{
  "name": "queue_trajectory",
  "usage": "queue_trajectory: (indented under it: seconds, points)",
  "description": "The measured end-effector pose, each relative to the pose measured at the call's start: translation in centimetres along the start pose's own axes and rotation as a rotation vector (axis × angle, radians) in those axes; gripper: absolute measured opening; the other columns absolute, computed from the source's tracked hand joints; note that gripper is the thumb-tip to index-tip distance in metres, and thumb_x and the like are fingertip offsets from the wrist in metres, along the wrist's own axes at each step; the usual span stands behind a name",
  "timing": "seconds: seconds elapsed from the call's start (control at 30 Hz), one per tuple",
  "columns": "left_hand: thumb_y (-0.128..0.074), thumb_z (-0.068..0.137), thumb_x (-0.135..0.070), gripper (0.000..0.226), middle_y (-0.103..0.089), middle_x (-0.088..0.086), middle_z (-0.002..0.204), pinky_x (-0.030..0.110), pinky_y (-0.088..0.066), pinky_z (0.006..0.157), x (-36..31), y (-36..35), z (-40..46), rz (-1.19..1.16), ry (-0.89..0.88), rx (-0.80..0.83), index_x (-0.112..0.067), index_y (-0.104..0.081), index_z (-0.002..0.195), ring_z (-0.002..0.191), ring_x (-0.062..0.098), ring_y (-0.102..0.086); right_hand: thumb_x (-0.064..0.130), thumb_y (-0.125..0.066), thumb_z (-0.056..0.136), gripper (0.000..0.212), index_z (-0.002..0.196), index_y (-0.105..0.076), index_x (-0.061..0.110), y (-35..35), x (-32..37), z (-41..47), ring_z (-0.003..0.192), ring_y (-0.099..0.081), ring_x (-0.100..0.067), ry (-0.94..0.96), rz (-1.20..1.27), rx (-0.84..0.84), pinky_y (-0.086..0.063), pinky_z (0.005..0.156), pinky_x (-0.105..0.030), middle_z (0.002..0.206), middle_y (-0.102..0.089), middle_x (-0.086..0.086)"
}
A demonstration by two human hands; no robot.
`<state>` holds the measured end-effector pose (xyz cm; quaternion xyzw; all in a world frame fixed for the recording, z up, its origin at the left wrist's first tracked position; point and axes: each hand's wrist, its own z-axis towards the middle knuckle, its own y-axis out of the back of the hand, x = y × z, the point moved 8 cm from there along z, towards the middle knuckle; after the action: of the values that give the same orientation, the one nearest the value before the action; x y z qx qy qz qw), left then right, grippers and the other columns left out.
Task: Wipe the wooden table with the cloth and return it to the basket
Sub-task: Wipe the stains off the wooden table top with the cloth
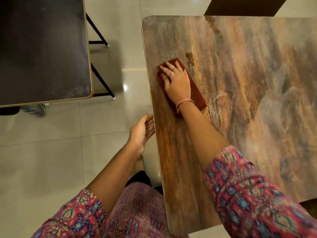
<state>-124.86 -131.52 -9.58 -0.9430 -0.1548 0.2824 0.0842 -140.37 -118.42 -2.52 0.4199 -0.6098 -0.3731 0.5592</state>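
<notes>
Near the left margin of the wooden table [240, 100], a folded reddish-brown cloth [197, 93] is shown pressed flat beneath the right hand [176, 81]. The palm is laid open upon it with fingers spread and extended toward 11 o'clock; nothing is gripped, and the cloth is held only by downward pressure, a posture judged suited to sliding it across the surface. The long axis of the cloth is seen to run from about 11 o'clock to 5 o'clock, roughly parallel to the table's left edge and in line with the forearm, so that a broad face is presented to the wood. One narrow end points toward the far left corner of the table; the other projects past the wrist toward 5 o'clock. At 8 o'clock from the cloth, the left hand [142, 133] is held open and empty, fingertips at or just beside the table edge, probably for steadying; actual contact cannot be determined. Wiping is judged to be under way. No basket is visible. A dark second table [42, 48] stands at 10 o'clock on the tiled floor [51, 143].
</notes>
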Motion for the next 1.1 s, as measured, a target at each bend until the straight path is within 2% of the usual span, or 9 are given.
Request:
queue_trajectory:
  seconds: [0.17, 0.3, 0.43, 0.5, 0.67, 0.77, 0.87, 1.0, 1.1]
  points:
    - [-0.039, 0.1, -0.036, 0.034, -0.071, -0.003, 0.076, 0.024, -0.051, 0.064, -1.4, -1.2, 0.6, 0.009, -0.068, -0.055, -0.019, -0.066, 0.088, 0.069, 0.012, -0.065, 0.02, -0.047, 0.099, 0.039, 0.136, -0.053, 0.028, -0.5, -1.0, -14.7, 0.145, -0.024, -0.02, -0.044, 0.064, -0.042, -0.016, 0.118, -0.042, 0.149, -0.043, 0.005]
    - [-0.036, 0.097, -0.054, 0.05, -0.066, 0.0, 0.114, 0.031, -0.048, 0.083, -2.7, -2.9, 1.3, 0.078, -0.086, -0.089, -0.019, -0.062, 0.121, 0.102, 0.015, -0.06, 0.024, -0.046, 0.097, 0.042, 0.138, -0.048, 0.033, -1.5, -2.4, -25.3, 0.146, -0.022, -0.018, -0.05, -0.009, 0.032, -0.023, 0.116, -0.046, 0.151, -0.038, 0.009]
    - [-0.031, 0.097, -0.057, 0.061, -0.054, 0.005, 0.135, 0.041, -0.04, 0.104, -3.8, -3.9, 2.3, 0.084, -0.088, -0.152, -0.014, -0.049, 0.137, 0.122, 0.024, -0.051, 0.023, -0.048, 0.096, 0.04, 0.134, -0.054, 0.031, -1.4, -2.3, -22.3, 0.144, -0.028, -0.021, 0.012, -0.016, 0.026, -0.025, 0.115, -0.048, 0.147, -0.045, 0.005]
    - [-0.03, 0.097, -0.055, 0.062, -0.052, 0.007, 0.138, 0.042, -0.037, 0.108, -4.4, -4.2, 2.6, 0.082, -0.094, -0.198, -0.012, -0.048, 0.137, 0.124, 0.025, -0.049, 0.019, -0.053, 0.094, 0.04, 0.133, -0.056, 0.03, -1.0, -1.7, -17.4, 0.143, -0.03, -0.023, 0.039, -0.022, -0.001, -0.024, 0.116, -0.047, 0.145, -0.048, 0.003]
    - [-0.031, 0.096, -0.058, 0.062, -0.06, 0.005, 0.125, 0.04, -0.041, 0.104, -4.3, -4.1, 2.6, 0.084, -0.117, -0.262, -0.012, -0.055, 0.131, 0.114, 0.023, -0.055, 0.027, -0.042, 0.1, 0.037, 0.135, -0.054, 0.032, 0.2, -1.4, -3.9, 0.145, -0.025, -0.019, -0.016, -0.063, -0.019, -0.014, 0.118, -0.041, 0.148, -0.044, 0.006]
    - [-0.032, 0.094, -0.061, 0.06, -0.062, 0.002, 0.108, 0.038, -0.046, 0.096, -3.9, -3.9, 2.7, 0.108, -0.126, -0.253, -0.013, -0.061, 0.116, 0.101, 0.019, -0.058, 0.027, -0.039, 0.101, 0.038, 0.138, -0.05, 0.032, 0.3, -1.4, -1.8, 0.146, -0.02, -0.018, -0.059, -0.054, -0.016, -0.01, 0.119, -0.041, 0.151, -0.039, 0.007]
    - [-0.034, 0.095, -0.059, 0.054, -0.065, 0.004, 0.104, 0.036, -0.048, 0.092, -4.0, -3.8, 2.9, 0.068, -0.159, -0.243, -0.015, -0.064, 0.106, 0.099, 0.02, -0.06, 0.021, -0.044, 0.1, 0.038, 0.136, -0.051, 0.03, 0.1, -1.2, -7.1, 0.146, -0.021, -0.019, -0.06, -0.01, -0.041, -0.013, 0.119, -0.043, 0.15, -0.04, 0.006]
    - [-0.034, 0.095, -0.059, 0.048, -0.062, -0.003, 0.085, 0.026, -0.045, 0.068, -3.7, -3.7, 3.2, 0.057, -0.187, -0.27, -0.02, -0.06, 0.083, 0.081, 0.014, -0.058, 0.018, -0.051, 0.096, 0.041, 0.135, -0.052, 0.031, -0.5, -2.7, -19.5, 0.145, -0.024, -0.019, -0.087, 0.017, -0.03, -0.017, 0.118, -0.044, 0.149, -0.04, 0.009]
    - [-0.034, 0.094, -0.061, 0.054, -0.055, 0.004, 0.085, 0.03, -0.042, 0.072, -3.3, -3.6, 3.4, 0.065, -0.181, -0.296, -0.011, -0.055, 0.086, 0.078, 0.018, -0.052, 0.027, -0.045, 0.096, 0.04, 0.135, -0.051, 0.033, -0.6, -3.5, -24.0, 0.143, -0.027, -0.018, -0.052, -0.041, 0.02, -0.021, 0.115, -0.046, 0.148, -0.038, 0.012]
